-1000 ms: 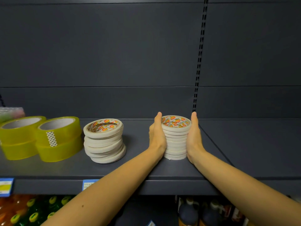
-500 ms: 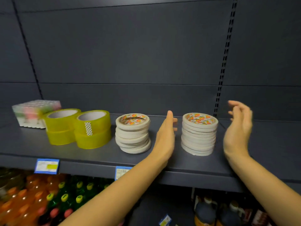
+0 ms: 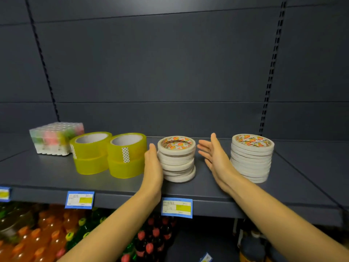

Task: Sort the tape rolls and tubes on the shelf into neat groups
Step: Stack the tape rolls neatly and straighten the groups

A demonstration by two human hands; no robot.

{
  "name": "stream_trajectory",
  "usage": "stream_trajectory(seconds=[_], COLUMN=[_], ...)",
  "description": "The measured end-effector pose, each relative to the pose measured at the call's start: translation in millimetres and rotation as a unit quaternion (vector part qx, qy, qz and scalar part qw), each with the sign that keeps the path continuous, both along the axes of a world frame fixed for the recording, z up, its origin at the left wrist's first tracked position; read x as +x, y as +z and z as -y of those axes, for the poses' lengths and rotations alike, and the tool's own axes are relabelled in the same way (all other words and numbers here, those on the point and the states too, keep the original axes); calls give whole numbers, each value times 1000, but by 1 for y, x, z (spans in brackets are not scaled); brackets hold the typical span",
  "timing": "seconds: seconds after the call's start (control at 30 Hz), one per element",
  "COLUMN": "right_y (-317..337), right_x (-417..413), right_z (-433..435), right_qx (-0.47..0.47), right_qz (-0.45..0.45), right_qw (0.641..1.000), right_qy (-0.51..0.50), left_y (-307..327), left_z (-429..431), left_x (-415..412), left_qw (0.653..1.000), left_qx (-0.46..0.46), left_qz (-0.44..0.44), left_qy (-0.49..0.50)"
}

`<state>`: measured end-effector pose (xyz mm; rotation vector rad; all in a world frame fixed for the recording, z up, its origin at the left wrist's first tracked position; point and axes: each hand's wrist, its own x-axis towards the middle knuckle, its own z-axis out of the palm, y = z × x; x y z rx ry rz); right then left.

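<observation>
Shelving fills the view: a dark grey back wall [image 3: 170, 63] with slotted uprights, and below it a dark grey shelf [image 3: 37, 174] that carries all the tape. Under the shelf stand rows of bottles [image 3: 37, 239] with orange, yellow, green and red caps.

On the shelf, left of middle, the yellow tape rolls [image 3: 126, 156] sit in two piles of two, the piles touching side by side. Behind and left of them, toward the back wall, is the pack of tubes [image 3: 56, 138], a clear wrapped block with pink and green showing through. Right of middle is the straight stack of white tape [image 3: 252, 159], thin rolls piled evenly. Between it and the yellow tape rolls is the leaning stack of white tape [image 3: 176, 161], its rolls out of line, the lowest ones poking out to the right.

The left hand [image 3: 154, 167] is flat, fingers straight and together, palm against the left side of the leaning stack, its back just beside the right yellow pile. The right hand [image 3: 215, 157] is wide, fingers spread, holding nothing, palm facing the leaning stack with a gap between them; whether its back touches the straight stack cannot be told. Blue price tags [image 3: 177, 208] hang on the shelf's front edge.
</observation>
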<state>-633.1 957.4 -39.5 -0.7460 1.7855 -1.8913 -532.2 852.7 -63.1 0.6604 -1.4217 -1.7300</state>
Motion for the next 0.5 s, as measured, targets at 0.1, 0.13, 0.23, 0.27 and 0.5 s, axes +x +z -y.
stream_trajectory(seconds=[0.1,0.13,0.23,0.27,0.5], right_y=[-7,-10,-18,-19,-13], right_x=[-9,-9,-8,-9,-26], right_z=[13,18,30,32,42], right_qx=[-28,-39,-58,-61,-52], right_qz=[56,62,72,75,77], right_qw=[998,997,996,995,994], right_qy=[26,31,17,7,-50], left_y=[-2,-1,1,3,17], left_z=[4,5,9,12,27], left_x=[-14,-18,-29,-32,-53], left_qw=[998,998,997,996,990], left_qx=[60,64,60,58,85], left_qz=[-17,-17,7,18,-4], left_qy=[-15,-21,-56,-64,-113])
